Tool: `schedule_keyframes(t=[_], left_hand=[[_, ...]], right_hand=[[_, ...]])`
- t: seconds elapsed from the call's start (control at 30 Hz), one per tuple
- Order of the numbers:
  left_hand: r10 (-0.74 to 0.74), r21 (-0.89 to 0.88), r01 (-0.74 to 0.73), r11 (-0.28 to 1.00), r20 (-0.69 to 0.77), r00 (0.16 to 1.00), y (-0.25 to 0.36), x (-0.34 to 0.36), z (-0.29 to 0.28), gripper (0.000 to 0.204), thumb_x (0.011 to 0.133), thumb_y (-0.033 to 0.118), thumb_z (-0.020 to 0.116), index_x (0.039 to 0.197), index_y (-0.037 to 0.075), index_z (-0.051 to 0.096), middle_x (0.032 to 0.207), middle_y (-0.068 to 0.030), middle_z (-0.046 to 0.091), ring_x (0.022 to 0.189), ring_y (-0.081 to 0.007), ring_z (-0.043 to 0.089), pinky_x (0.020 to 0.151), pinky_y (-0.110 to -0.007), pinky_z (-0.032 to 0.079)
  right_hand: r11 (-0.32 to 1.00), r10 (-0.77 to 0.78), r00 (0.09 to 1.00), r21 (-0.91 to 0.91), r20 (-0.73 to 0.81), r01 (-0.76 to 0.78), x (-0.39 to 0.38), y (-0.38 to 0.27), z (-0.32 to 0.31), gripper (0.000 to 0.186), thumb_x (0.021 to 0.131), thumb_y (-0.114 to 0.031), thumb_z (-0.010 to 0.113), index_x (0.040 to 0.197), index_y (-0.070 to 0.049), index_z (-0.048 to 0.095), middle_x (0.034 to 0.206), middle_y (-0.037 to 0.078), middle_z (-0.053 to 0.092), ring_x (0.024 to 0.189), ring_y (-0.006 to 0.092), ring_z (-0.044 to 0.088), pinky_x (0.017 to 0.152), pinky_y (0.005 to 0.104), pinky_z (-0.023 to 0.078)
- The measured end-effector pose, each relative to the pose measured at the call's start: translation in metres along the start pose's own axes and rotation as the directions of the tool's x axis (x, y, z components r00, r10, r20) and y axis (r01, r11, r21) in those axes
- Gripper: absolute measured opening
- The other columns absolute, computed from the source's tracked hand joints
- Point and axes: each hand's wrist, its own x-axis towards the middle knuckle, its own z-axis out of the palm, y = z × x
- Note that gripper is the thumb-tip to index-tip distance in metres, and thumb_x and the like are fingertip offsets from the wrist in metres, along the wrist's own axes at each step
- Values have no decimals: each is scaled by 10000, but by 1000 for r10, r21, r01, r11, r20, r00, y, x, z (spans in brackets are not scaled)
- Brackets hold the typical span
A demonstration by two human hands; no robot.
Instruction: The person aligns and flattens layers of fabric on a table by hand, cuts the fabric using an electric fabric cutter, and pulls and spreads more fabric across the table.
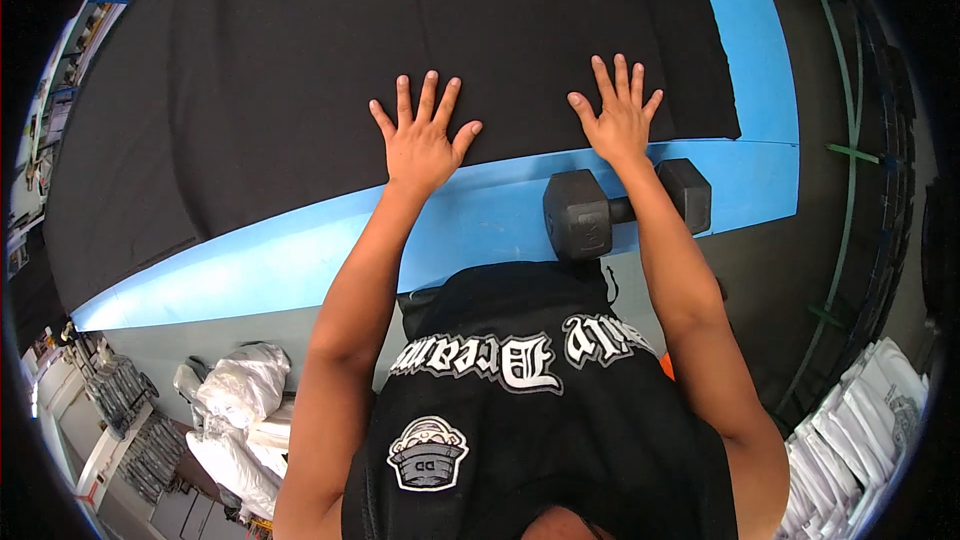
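Observation:
A wide sheet of black fabric (300, 70) lies over a light blue table (470, 225), with faint creases running through it. My left hand (420, 147) rests flat on the fabric close to its near edge, fingers spread. To the right, my right hand (616, 120) is also pressed flat on the cloth, fingers apart, nearer the fabric's right edge. Neither hand holds anything. A black hex dumbbell (580, 215) sits on the blue surface beneath my right forearm, which hides part of its handle.
White plastic-wrapped bundles (240, 390) are piled on the floor at lower left, near stacked grey packs (120, 390). Folded white packages (850, 440) stand in a row at lower right. Green tape lines (850, 150) mark the dark floor beyond the table's right end.

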Motion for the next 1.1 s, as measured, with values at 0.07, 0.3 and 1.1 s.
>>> schedule_keyframes(t=[0.07,0.3,1.1], left_hand=[[-42,-38,41,998,-6,999,14,5,-12,635,892,616,373,1400,236,399,1483,-68,304,1399,-370,145,1034,-691,50],[48,-46,-46,998,40,998,53,8,0,633,882,642,354,1415,302,366,1488,-50,301,1404,-338,156,1050,-673,31],[-355,80,358,930,-42,934,-61,-36,14,593,904,622,329,1422,335,331,1496,11,282,1409,-290,155,1090,-627,62]], right_hand=[[1000,9,1000,-7,4,-9,-2,1,2,682,868,-656,385,1440,-293,310,1521,93,214,1410,356,117,1050,672,37],[1000,14,1000,-17,12,-14,0,-3,-2,676,869,-643,403,1438,-289,313,1516,90,226,1406,354,136,1046,673,65],[905,-425,650,288,630,313,9,-15,-135,384,623,-96,654,1002,-60,605,849,232,634,839,430,599,748,495,492]])
